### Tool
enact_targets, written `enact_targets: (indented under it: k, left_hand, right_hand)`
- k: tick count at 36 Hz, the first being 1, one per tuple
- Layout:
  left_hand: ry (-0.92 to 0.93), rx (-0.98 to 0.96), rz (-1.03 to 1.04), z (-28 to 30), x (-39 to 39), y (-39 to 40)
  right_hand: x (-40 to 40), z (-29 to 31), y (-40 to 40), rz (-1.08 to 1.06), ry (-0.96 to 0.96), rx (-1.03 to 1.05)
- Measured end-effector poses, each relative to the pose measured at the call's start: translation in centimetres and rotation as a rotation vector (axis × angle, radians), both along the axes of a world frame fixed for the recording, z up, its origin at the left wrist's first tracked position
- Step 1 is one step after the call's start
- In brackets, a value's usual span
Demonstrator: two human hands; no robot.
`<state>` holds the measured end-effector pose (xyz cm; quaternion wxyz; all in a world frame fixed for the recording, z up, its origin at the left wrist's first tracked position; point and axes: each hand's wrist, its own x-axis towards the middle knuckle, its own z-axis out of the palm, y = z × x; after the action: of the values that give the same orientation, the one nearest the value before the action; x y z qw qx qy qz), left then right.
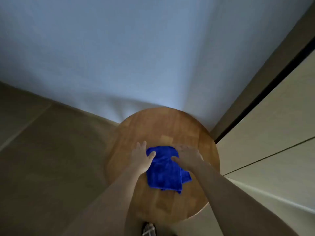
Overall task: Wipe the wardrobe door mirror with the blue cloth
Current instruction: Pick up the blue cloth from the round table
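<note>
The blue cloth is a vivid, plush rag, loosely folded and rumpled, lying on the near half of a round wooden table. The left hand lies flat at its left edge, fingers straight, thumb resting on the fabric. The right hand, blurred, spreads over its right upper corner with fingers extended, gripping nothing. A shoe shows below the table's near rim. Beyond stands a pale wall; to the right, a beige wardrobe door with dark seams.
</note>
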<state>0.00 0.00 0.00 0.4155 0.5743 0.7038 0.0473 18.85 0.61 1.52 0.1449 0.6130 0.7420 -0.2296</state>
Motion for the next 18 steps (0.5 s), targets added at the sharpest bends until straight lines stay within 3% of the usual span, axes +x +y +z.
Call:
enact_targets:
  k: [6,13,18]
  left_hand:
    - [0.036,-0.154,-0.054,-5.6,0.6,0.1]
    - [0.023,-0.194,-0.048,-11.2,2.7,0.2]
    - [-0.06,-0.18,0.135,-14.4,3.8,0.4]
  right_hand:
    - [-0.1,-5.8,1.3,0.04,-0.085,-0.105]
    - [-0.4,-12.4,1.5,0.077,-0.126,-0.173]
    - [-0.1,-15.6,1.0,0.025,-0.127,-0.142]
